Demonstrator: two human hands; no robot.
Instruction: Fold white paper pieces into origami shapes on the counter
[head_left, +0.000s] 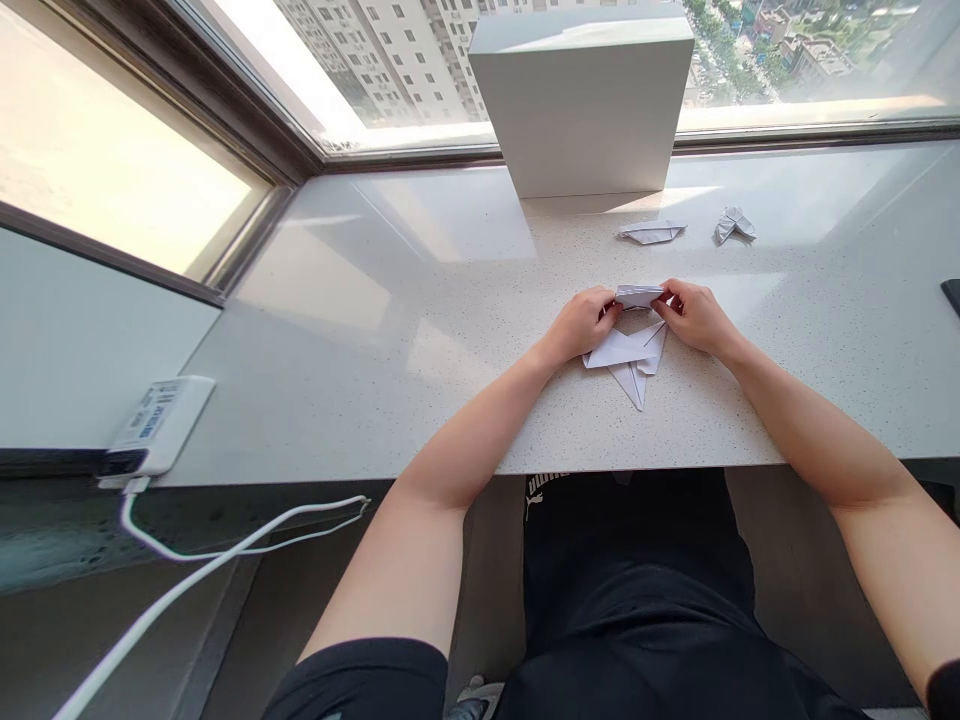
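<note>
A small piece of folded white paper (pixel 638 296) is stretched between my two hands, just above the counter. My left hand (pixel 587 322) pinches its left end between thumb and fingers. At its right end, my right hand (pixel 691 313) grips it the same way. Right below, nearer to me, several pointed folded paper pieces (pixel 631 362) lie overlapping on the counter. Whether the held piece touches them I cannot tell.
Beyond my hands lie a long folded paper shape (pixel 652 232) and a three-lobed folded paper shape (pixel 734 226). A white box (pixel 592 120) stands by the window. A white device (pixel 159 425) with a cable is at the left edge; a dark object (pixel 952 294) lies far right.
</note>
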